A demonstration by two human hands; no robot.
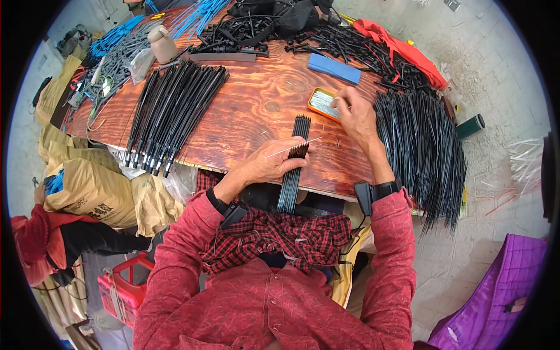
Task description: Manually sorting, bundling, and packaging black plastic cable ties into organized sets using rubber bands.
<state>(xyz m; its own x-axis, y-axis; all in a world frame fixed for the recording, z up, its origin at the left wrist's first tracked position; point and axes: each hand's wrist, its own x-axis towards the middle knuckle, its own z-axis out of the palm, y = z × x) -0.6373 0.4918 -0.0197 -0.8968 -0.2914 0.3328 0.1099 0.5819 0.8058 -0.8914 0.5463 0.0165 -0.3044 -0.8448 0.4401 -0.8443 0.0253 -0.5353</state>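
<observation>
My left hand [269, 161] is closed around a flat row of thin black rods [289, 189], with the thumb across them. The rods run from the table edge toward my lap. A thin pale stick [312, 140] lies crosswise over the row near the fingers. My right hand [357, 114] is at a small orange-rimmed tin [312, 100] filled with fine silvery pins [322, 101]. Its fingertips are pinched together at the tin's right side; what sits between them, if anything, is too small to make out.
A fan of black rods [175, 111] lies left on the wooden table [251, 105], and a large heap of black rods [417, 151] at the right edge. Behind are a blue block [333, 69], a beige bottle [162, 45] and black parts [245, 32]. Another person's sleeve [29, 239] shows at far left.
</observation>
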